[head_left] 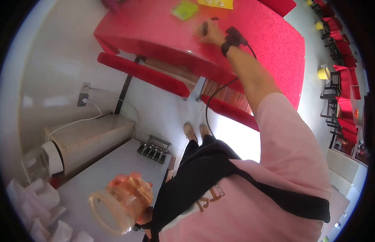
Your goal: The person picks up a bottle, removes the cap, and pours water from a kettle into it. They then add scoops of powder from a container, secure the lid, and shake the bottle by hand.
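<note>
At the lower left, my left hand [145,215] is wrapped round a clear plastic jar [111,211], tilted with its wide round end toward me. Some fingers show through the jar's wall. My right hand [213,34] reaches out over the red-covered table [272,48], fingers curled round a small dark thing [205,28] that I cannot make out. A black watch-like band [226,47] circles the right wrist, next to a black device [235,35] with a cable. Just past the right hand lie a green packet [184,10] and a yellow tray [215,3] with white pieces.
Red-padded benches [143,74] stand along the near side of the table. A grey side table [115,165] on the left carries a dark metal rack [155,149]. Beside it are a long box [90,135], white cups [44,193] and a plugged-in white cord [74,123].
</note>
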Demonstrator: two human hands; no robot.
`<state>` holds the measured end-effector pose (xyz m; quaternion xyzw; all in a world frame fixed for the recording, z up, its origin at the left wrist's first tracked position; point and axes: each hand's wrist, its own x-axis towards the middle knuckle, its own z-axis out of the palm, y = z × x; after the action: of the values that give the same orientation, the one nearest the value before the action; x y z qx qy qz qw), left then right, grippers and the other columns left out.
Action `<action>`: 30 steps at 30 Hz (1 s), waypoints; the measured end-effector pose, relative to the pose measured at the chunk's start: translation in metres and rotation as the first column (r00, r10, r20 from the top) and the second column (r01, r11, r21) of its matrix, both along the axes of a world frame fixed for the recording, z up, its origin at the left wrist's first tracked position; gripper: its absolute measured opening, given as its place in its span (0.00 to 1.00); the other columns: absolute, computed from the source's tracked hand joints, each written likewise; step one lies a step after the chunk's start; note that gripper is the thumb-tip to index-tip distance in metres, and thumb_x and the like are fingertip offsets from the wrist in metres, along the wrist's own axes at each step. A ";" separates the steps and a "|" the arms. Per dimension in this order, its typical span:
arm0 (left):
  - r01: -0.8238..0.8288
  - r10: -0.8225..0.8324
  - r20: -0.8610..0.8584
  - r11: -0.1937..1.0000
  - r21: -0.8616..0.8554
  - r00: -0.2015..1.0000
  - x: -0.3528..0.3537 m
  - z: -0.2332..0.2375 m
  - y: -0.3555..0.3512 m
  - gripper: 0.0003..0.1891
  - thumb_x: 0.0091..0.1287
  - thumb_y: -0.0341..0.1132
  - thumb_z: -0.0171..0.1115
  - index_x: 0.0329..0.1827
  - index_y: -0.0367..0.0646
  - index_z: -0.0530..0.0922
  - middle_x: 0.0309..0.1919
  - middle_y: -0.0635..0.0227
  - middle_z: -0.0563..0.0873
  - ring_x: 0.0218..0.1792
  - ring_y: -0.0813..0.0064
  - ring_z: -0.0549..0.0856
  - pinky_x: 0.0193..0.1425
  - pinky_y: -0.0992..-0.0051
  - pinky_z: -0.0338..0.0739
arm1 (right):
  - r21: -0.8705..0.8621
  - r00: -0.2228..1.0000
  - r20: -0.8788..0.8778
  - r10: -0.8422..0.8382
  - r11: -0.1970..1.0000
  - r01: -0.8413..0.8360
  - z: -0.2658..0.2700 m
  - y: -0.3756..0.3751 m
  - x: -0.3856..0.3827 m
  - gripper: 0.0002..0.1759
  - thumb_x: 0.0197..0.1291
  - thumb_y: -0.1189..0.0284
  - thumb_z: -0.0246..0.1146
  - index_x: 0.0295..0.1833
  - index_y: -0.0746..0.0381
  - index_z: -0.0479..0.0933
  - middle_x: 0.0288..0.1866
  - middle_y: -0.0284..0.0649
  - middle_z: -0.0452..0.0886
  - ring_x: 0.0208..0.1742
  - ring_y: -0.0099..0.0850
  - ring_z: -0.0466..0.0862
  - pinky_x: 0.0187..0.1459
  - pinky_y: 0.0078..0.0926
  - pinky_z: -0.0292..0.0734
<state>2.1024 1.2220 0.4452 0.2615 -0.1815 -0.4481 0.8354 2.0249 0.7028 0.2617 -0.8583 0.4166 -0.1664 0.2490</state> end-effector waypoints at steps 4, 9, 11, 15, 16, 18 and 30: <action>-0.166 0.168 0.116 0.986 -0.029 0.979 0.002 -0.001 -0.011 0.38 0.45 0.36 0.71 0.56 0.31 0.60 0.52 0.45 0.65 0.50 0.43 0.72 0.44 0.51 0.78 | 0.004 0.992 0.124 0.009 1.000 -0.010 0.002 -0.007 -0.012 0.48 0.27 0.58 0.74 0.56 0.65 0.60 0.49 0.52 0.72 0.52 0.44 0.74 0.50 0.35 0.71; 0.247 -0.240 0.117 0.968 -0.051 0.964 0.042 -0.007 0.008 0.50 0.35 0.30 0.78 0.63 0.43 0.56 0.59 0.58 0.61 0.61 0.50 0.61 0.52 0.50 0.73 | 0.147 0.823 0.277 -0.496 0.868 0.474 0.051 0.025 0.022 0.48 0.24 0.59 0.75 0.51 0.71 0.61 0.40 0.49 0.76 0.41 0.38 0.78 0.42 0.30 0.75; 0.323 -0.316 0.095 0.944 -0.071 0.944 0.047 -0.009 0.003 0.50 0.35 0.31 0.78 0.63 0.43 0.56 0.59 0.58 0.61 0.61 0.50 0.62 0.52 0.51 0.74 | 0.236 0.692 0.610 -0.386 0.922 0.306 0.065 0.026 0.056 0.47 0.23 0.59 0.75 0.50 0.70 0.62 0.39 0.47 0.76 0.38 0.33 0.78 0.37 0.28 0.75; 0.387 -0.374 0.176 0.921 -0.046 0.911 0.055 0.008 -0.021 0.50 0.34 0.30 0.78 0.63 0.45 0.56 0.58 0.59 0.62 0.60 0.51 0.62 0.50 0.52 0.76 | 0.454 0.478 0.829 -0.292 0.850 -0.268 0.193 0.161 0.102 0.42 0.31 0.67 0.75 0.51 0.67 0.59 0.40 0.44 0.73 0.31 0.29 0.77 0.31 0.24 0.76; 0.528 -0.522 0.123 0.849 -0.021 0.844 0.058 0.015 -0.029 0.50 0.33 0.29 0.78 0.63 0.45 0.56 0.58 0.59 0.62 0.60 0.50 0.62 0.49 0.52 0.77 | 0.406 0.444 0.859 -0.253 0.866 -0.292 0.234 0.216 0.095 0.43 0.31 0.68 0.75 0.51 0.67 0.56 0.43 0.44 0.71 0.40 0.33 0.76 0.38 0.26 0.75; 0.522 -0.519 0.051 0.847 -0.101 0.853 0.047 0.009 -0.041 0.39 0.43 0.32 0.72 0.59 0.42 0.60 0.56 0.52 0.63 0.55 0.48 0.68 0.49 0.53 0.76 | 0.317 0.428 0.902 -0.056 0.759 -0.569 0.252 0.272 0.091 0.48 0.32 0.66 0.73 0.57 0.67 0.53 0.46 0.45 0.71 0.49 0.35 0.73 0.49 0.32 0.71; 0.715 -0.717 0.040 0.697 0.047 0.696 -0.012 0.043 -0.075 0.22 0.58 0.37 0.59 0.56 0.49 0.66 0.51 0.54 0.66 0.50 0.46 0.70 0.46 0.49 0.75 | 0.692 0.526 0.715 -0.461 0.570 -0.442 0.254 0.333 -0.189 0.46 0.40 0.68 0.70 0.64 0.62 0.53 0.58 0.42 0.64 0.61 0.31 0.64 0.61 0.29 0.58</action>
<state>2.0903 1.1471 0.4880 0.1940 -0.2858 -0.7327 0.5864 1.8361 1.0355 0.5155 -0.4363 0.2695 -0.3496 0.7841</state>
